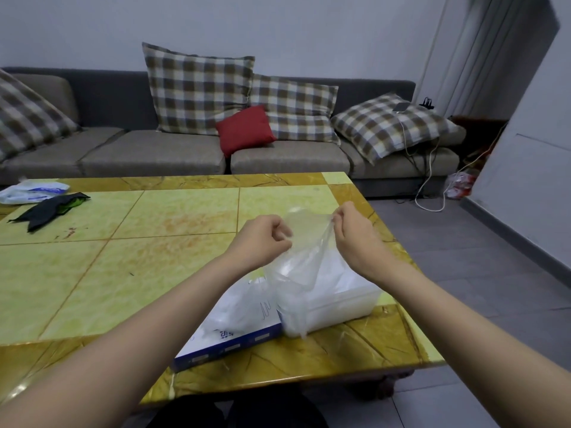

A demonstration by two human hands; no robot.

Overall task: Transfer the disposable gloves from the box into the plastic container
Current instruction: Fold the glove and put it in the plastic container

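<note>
A low table (154, 257) with a yellow-green marbled top and an amber border carries, at its far left corner, a crumpled black cloth (46, 211) lying just beside a white plastic bag (31, 191) with blue print. Behind the table stands a grey sofa (154, 156) bearing four plaid cushions, the largest (197, 91) upright against the backrest, and a small red cushion (245, 129) propped in front of them. A phone (401, 107) lies on the rightmost plaid cushion (386, 125), its white cable (429, 180) trailing down to the grey tiled floor (463, 242) near a red-and-white bag (460, 182).
</note>
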